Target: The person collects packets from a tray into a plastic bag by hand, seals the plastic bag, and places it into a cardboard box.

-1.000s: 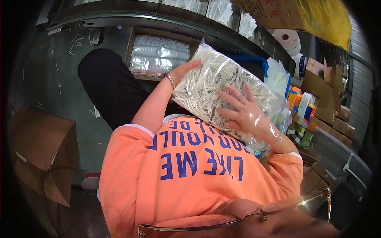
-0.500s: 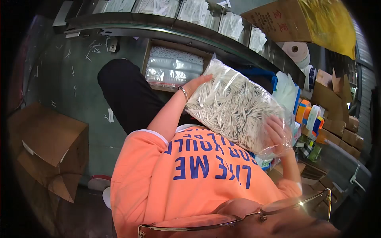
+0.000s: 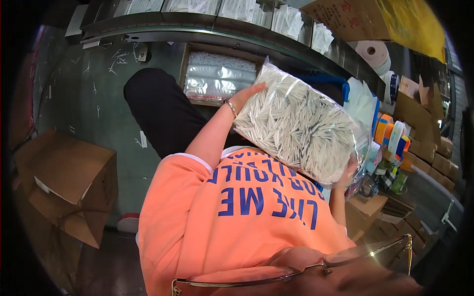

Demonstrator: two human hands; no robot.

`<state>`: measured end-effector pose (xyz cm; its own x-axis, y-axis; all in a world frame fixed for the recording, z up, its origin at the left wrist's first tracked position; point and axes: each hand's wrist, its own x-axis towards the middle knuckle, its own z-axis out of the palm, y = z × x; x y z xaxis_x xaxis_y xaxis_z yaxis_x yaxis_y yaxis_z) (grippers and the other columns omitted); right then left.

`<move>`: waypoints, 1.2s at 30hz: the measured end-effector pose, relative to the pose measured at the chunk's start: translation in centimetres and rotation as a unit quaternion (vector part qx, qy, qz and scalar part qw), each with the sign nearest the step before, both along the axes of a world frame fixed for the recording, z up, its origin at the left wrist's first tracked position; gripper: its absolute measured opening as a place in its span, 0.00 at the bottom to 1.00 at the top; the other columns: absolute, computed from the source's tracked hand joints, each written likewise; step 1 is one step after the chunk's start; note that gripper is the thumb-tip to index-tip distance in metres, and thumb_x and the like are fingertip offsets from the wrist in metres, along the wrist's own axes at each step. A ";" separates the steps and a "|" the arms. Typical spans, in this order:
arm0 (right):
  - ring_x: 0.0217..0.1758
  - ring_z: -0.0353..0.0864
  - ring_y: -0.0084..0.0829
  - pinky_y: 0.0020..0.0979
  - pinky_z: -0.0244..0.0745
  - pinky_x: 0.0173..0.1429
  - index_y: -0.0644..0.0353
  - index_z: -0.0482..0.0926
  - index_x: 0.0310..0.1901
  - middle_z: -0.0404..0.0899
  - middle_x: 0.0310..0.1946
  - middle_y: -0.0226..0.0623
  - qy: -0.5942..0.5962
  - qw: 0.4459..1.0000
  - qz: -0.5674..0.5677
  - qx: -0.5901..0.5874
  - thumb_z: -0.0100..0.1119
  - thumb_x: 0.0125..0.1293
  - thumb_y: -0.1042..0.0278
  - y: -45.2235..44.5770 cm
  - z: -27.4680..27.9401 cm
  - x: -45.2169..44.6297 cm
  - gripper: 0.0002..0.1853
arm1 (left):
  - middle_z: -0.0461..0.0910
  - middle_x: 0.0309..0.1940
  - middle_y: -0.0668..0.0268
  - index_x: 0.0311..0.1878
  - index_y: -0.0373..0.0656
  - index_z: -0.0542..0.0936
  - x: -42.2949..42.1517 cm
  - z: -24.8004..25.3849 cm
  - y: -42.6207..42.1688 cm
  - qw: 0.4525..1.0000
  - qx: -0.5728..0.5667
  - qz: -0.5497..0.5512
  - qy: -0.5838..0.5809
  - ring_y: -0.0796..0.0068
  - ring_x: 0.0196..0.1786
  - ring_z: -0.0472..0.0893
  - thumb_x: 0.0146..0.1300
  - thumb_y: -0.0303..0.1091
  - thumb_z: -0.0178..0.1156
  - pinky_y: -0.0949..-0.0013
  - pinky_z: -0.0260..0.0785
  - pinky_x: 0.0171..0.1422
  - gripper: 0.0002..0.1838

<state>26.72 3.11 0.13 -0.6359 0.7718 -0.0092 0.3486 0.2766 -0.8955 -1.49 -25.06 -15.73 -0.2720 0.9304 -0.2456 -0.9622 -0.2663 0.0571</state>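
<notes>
So the left hand [image 3: 247, 97] is curling partway and holding the upper-left edge of a big clear bag [image 3: 301, 126], its fingertips lying on the plastic and a bracelet [image 3: 230, 107] circling the wrist. The right hand [image 3: 351, 170] is touching the bag's lower-right end. Loose plastic and the filling are covering a lot of it, so I can't tell how far open that one is. The bag is lying tilted in front of the orange shirt [image 3: 237, 217], and it's bulging with thin whitish sticks all pointing different ways.

Up top, a metal rack [image 3: 197, 24] is running across, with white pieces [image 3: 288, 22] standing in its compartments. An open carton [image 3: 222, 102] is sitting just below it, holding shiny clear packs [image 3: 212, 76]. The dark green floor [image 3: 74, 103] is showing small white scraps here and there, and a brown box [image 3: 74, 167] is sitting over on the left.

Right side's getting busy: a big white roll [image 3: 371, 52] is sitting near a yellow plastic bag [image 3: 414, 27], colored tape rolls [image 3: 383, 128] are bunching together, and cardboard boxes [image 3: 442, 167] are piling up beyond them.
</notes>
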 end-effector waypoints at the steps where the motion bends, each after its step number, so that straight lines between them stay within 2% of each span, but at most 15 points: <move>1: 0.62 0.66 0.34 0.32 0.65 0.63 0.63 0.53 0.65 0.61 0.64 0.46 -0.002 1.000 -0.003 0.000 0.47 0.68 0.72 0.0 0.0 -0.2 0.26 | 0.76 0.53 0.54 0.62 0.39 0.68 0.0 -0.3 0.1 1.000 0.000 0.001 -0.003 0.63 0.52 0.79 0.59 0.51 0.60 0.62 0.73 0.56 0.33; 3: 0.64 0.65 0.36 0.33 0.62 0.67 0.62 0.50 0.66 0.60 0.64 0.46 -0.045 0.997 0.025 0.050 0.45 0.67 0.75 -0.4 0.2 -0.9 0.27 | 0.76 0.53 0.54 0.62 0.39 0.68 0.1 -1.2 0.0 0.999 -0.035 -0.004 -0.002 0.63 0.52 0.79 0.59 0.51 0.60 0.62 0.74 0.56 0.33; 4: 0.64 0.64 0.36 0.32 0.61 0.67 0.63 0.52 0.66 0.60 0.63 0.46 -0.013 0.999 0.039 0.009 0.47 0.67 0.73 -0.1 -0.3 -0.8 0.27 | 0.76 0.53 0.55 0.62 0.39 0.68 0.0 -0.9 -0.2 0.998 -0.067 -0.008 0.001 0.64 0.51 0.79 0.60 0.51 0.59 0.63 0.74 0.55 0.32; 6: 0.64 0.64 0.36 0.31 0.61 0.66 0.64 0.54 0.65 0.61 0.63 0.47 -0.094 0.991 0.050 0.078 0.49 0.66 0.70 2.7 -2.8 1.7 0.27 | 0.75 0.54 0.55 0.62 0.39 0.67 0.1 -0.4 -0.3 0.994 -0.107 -0.012 -0.006 0.64 0.52 0.79 0.61 0.50 0.58 0.64 0.73 0.56 0.32; 9: 0.60 0.67 0.35 0.30 0.64 0.62 0.65 0.57 0.63 0.64 0.60 0.47 -0.117 0.992 -0.035 0.032 0.50 0.67 0.65 0.9 -2.6 0.4 0.26 | 0.78 0.52 0.58 0.58 0.37 0.71 0.1 -0.2 -0.2 0.999 -0.034 0.020 -0.009 0.65 0.51 0.79 0.61 0.49 0.59 0.63 0.73 0.55 0.29; 11: 0.55 0.70 0.34 0.30 0.65 0.59 0.65 0.60 0.60 0.70 0.54 0.45 -0.050 0.990 -0.058 -0.118 0.48 0.68 0.63 -1.9 -0.3 -2.0 0.23 | 0.76 0.53 0.57 0.60 0.38 0.70 0.0 -0.3 -0.1 0.999 -0.036 0.023 0.002 0.64 0.53 0.79 0.62 0.49 0.58 0.62 0.73 0.56 0.29; 12: 0.50 0.72 0.31 0.28 0.66 0.57 0.66 0.66 0.54 0.74 0.48 0.42 -0.067 0.996 -0.034 -0.040 0.48 0.69 0.62 -1.8 -0.3 -2.0 0.19 | 0.75 0.54 0.56 0.62 0.39 0.68 -0.1 -0.1 -0.2 0.999 -0.042 0.019 0.021 0.64 0.55 0.77 0.62 0.49 0.57 0.63 0.71 0.59 0.30; 15: 0.48 0.72 0.29 0.26 0.66 0.54 0.67 0.72 0.48 0.75 0.45 0.40 -0.135 0.990 -0.033 0.010 0.47 0.68 0.63 -1.5 0.2 -2.1 0.15 | 0.74 0.56 0.56 0.64 0.40 0.65 0.0 -0.3 -0.4 0.998 -0.042 0.016 0.038 0.64 0.57 0.76 0.62 0.49 0.57 0.63 0.69 0.61 0.32; 19: 0.49 0.72 0.25 0.25 0.66 0.54 0.64 0.70 0.54 0.73 0.47 0.35 -0.168 0.984 0.034 0.053 0.46 0.68 0.65 -2.0 0.8 -2.4 0.17 | 0.75 0.54 0.56 0.62 0.40 0.68 0.2 0.3 -0.3 0.997 -0.046 0.034 0.045 0.64 0.53 0.78 0.60 0.52 0.59 0.62 0.73 0.56 0.33; 21: 0.42 0.73 0.34 0.31 0.67 0.49 0.69 0.74 0.43 0.75 0.37 0.40 -0.120 0.989 -0.005 0.083 0.46 0.67 0.64 -5.3 2.4 -4.6 0.14 | 0.75 0.55 0.56 0.62 0.40 0.67 0.4 -0.1 -0.4 0.997 -0.059 0.030 0.038 0.63 0.54 0.78 0.60 0.52 0.59 0.62 0.73 0.57 0.33; 22: 0.42 0.73 0.34 0.31 0.67 0.49 0.69 0.74 0.43 0.75 0.37 0.40 -0.118 0.989 -0.008 0.084 0.46 0.67 0.64 -5.0 2.1 -4.3 0.14 | 0.75 0.55 0.55 0.63 0.40 0.67 0.3 -0.3 -0.3 0.997 -0.070 0.028 0.032 0.63 0.54 0.77 0.60 0.52 0.59 0.61 0.72 0.58 0.34; 24: 0.40 0.73 0.39 0.34 0.67 0.47 0.68 0.74 0.44 0.74 0.37 0.46 -0.147 0.951 0.082 0.260 0.45 0.67 0.66 -3.3 1.1 -2.9 0.13 | 0.74 0.56 0.55 0.63 0.40 0.66 0.4 -0.8 -0.1 0.998 -0.053 0.030 0.028 0.62 0.55 0.77 0.60 0.52 0.59 0.61 0.71 0.59 0.34; 27: 0.35 0.74 0.45 0.38 0.68 0.41 0.66 0.75 0.40 0.74 0.32 0.50 -0.153 0.930 0.099 0.319 0.47 0.66 0.68 -0.2 -1.5 -1.1 0.10 | 0.73 0.57 0.55 0.64 0.39 0.66 0.5 -1.4 0.0 0.999 -0.037 0.029 0.021 0.61 0.57 0.76 0.60 0.51 0.59 0.60 0.68 0.62 0.35; 30: 0.31 0.74 0.49 0.41 0.67 0.36 0.65 0.75 0.35 0.72 0.25 0.52 -0.246 0.899 0.066 0.355 0.50 0.64 0.69 -4.4 3.4 -4.8 0.08 | 0.74 0.56 0.55 0.63 0.39 0.66 0.5 -2.1 -0.1 0.999 -0.031 0.031 0.031 0.61 0.56 0.76 0.60 0.51 0.59 0.60 0.68 0.62 0.34; 36: 0.29 0.74 0.54 0.44 0.67 0.33 0.65 0.73 0.31 0.72 0.23 0.53 -0.189 0.910 0.111 0.352 0.50 0.64 0.69 -5.7 5.0 -6.5 0.08 | 0.74 0.56 0.56 0.63 0.39 0.67 0.7 -4.2 0.1 0.998 -0.031 0.051 0.031 0.62 0.56 0.76 0.58 0.51 0.61 0.60 0.68 0.62 0.35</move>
<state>20.26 -2.63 5.10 -0.8304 0.5247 0.1873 0.4611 0.8360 -0.2974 -0.82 -24.91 -19.97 -0.3809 0.8805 -0.2821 -0.9244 -0.3565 0.1353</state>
